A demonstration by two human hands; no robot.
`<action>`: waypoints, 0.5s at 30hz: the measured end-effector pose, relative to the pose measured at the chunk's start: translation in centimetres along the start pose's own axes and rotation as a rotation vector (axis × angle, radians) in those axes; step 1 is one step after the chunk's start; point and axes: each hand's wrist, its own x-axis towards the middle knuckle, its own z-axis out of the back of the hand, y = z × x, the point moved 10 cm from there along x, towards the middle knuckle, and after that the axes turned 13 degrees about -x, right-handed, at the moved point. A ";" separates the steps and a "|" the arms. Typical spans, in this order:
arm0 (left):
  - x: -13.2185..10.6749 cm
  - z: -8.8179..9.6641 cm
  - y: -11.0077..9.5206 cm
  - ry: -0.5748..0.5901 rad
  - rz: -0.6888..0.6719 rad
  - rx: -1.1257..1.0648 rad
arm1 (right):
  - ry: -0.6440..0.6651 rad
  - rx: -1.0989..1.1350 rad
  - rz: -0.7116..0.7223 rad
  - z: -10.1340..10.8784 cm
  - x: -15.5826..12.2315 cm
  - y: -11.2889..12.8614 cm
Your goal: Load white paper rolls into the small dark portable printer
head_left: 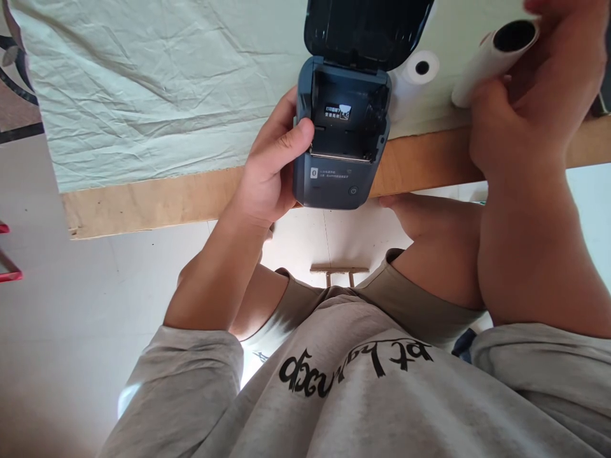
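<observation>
Grips the open printer [329, 191] in the left hand [272, 156], clasps a white roll [480, 69] in the right hand [534, 114], well right of the bay [351, 130], tilted lengthwise down-left!

**Printer [334, 181] over the table edge [157, 200]**

Taking the printer as the dial's centre, its lid [367, 32] extends at 12 o'clock and the left hand [277, 156] wraps its 9 o'clock side. Roll 1 [405, 79] lies just beside it at 2 o'clock, on the cloth [143, 83]. Farther out, between 2 and 3 o'clock, the right hand [529, 114] holds roll 2 [482, 67]. The table edge runs from 8 to 3 o'clock; the right thigh [439, 254] is at 5, floor [109, 292] at 8.
</observation>
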 end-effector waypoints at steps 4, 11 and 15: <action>0.0 -0.3 -0.1 0.024 0.002 -0.044 | 0.084 -0.108 0.011 -1.0 0.2 0.2; -0.2 -0.7 -0.1 0.019 0.007 -0.121 | 0.167 -0.030 -0.149 -2.0 0.4 -0.2; -0.2 -0.5 0.0 -0.009 0.017 -0.082 | 0.045 0.344 -0.355 -1.2 0.3 -1.3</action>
